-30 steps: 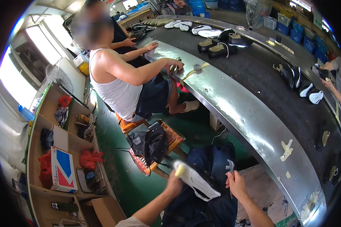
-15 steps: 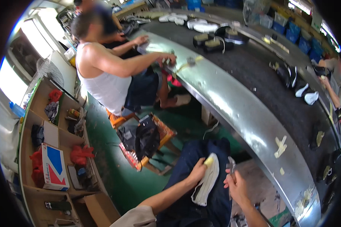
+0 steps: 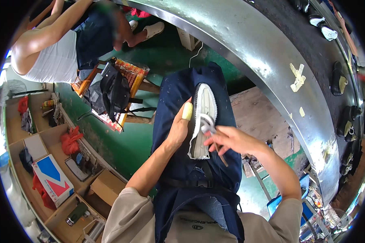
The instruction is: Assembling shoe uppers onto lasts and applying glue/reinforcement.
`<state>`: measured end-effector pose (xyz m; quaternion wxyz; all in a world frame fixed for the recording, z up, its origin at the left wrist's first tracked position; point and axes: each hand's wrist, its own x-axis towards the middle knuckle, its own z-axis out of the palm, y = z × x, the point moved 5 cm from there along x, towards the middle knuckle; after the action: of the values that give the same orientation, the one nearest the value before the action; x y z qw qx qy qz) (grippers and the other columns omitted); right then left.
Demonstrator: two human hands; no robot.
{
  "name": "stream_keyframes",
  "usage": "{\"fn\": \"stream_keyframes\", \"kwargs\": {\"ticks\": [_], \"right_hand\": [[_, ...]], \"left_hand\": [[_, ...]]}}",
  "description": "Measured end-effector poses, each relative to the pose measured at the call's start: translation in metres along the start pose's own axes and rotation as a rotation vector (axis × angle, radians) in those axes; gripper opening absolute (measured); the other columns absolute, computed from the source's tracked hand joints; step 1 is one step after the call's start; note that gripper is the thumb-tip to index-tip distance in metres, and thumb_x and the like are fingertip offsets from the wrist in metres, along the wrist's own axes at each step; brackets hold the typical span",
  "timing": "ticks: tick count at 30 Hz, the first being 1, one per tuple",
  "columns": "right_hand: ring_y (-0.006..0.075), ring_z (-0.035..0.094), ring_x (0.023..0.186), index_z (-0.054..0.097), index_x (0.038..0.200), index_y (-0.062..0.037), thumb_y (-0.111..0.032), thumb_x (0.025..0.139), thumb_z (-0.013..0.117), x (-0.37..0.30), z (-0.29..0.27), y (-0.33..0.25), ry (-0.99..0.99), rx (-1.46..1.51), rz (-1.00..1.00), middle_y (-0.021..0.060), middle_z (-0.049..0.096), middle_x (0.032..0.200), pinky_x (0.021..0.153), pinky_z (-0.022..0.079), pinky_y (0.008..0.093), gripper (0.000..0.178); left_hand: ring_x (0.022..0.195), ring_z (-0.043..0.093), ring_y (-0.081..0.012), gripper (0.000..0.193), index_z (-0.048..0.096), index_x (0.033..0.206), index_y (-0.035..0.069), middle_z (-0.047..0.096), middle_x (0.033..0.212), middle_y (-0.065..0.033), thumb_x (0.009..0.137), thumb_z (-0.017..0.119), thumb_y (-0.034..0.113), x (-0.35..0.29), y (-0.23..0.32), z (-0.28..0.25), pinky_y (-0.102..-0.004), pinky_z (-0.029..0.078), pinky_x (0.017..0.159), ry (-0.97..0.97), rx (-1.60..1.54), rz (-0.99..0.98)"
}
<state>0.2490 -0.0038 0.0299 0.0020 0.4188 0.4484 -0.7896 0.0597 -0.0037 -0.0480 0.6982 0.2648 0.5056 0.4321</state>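
Note:
On the dark blue apron over my lap lies a shoe upper (image 3: 205, 99), its underside facing up, with a white gathered edge around a pale insole. My left hand (image 3: 180, 127) is closed on its left side, and yellow tape wraps the thumb. In my right hand (image 3: 233, 139) is a pair of metal pincers (image 3: 207, 121) with a curved head. That head rests over the middle of the shoe, at the white edge. Whether its jaws grip the edge cannot be made out. The handles point down toward my body.
A long metal-edged bench (image 3: 267, 71) curves past on the right, with dark shoes (image 3: 336, 79) along its far side. At the left stand a wooden shelf (image 3: 14, 139) and a stool (image 3: 136, 81) with a black bag (image 3: 113, 89). A co-worker in a white top (image 3: 54, 58) sits beyond it.
The view has tipped down toward my lap. My right hand has brought the pincers from beside the shoe upper to over its middle. My left hand still holds the shoe upper.

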Motion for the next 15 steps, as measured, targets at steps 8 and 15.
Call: {"fn": "stream_keyframes", "kwargs": {"ticks": [8, 15], "right_hand": [[0.0453, 0.068, 0.079, 0.054, 0.100, -0.0008, -0.022, 0.103, 0.058, -0.006, 0.010, -0.026, 0.430, -0.893, -0.339, 0.0234, 0.068, 0.082, 0.066, 0.053, 0.0520, 0.022], [0.0403, 0.068, 0.070, 0.053, 0.093, 0.0008, -0.026, 0.103, 0.059, 0.017, 0.007, -0.042, 0.409, -1.203, -0.337, 0.0209, 0.067, 0.076, 0.058, 0.053, 0.0454, 0.029]], "left_hand": [[0.153, 0.028, -0.0209, 0.056, 0.027, 0.163, 0.005, 0.033, 0.166, -0.0112, 0.113, 0.037, 0.031, -0.016, -0.004, -0.010, -0.0333, 0.019, 0.126, -0.114, 0.185, 0.106], [0.154, 0.026, -0.0214, 0.062, 0.019, 0.166, 0.012, 0.025, 0.169, -0.0099, 0.110, 0.045, 0.018, -0.005, 0.005, -0.006, -0.0347, 0.020, 0.126, -0.113, -0.163, 0.003]]}}
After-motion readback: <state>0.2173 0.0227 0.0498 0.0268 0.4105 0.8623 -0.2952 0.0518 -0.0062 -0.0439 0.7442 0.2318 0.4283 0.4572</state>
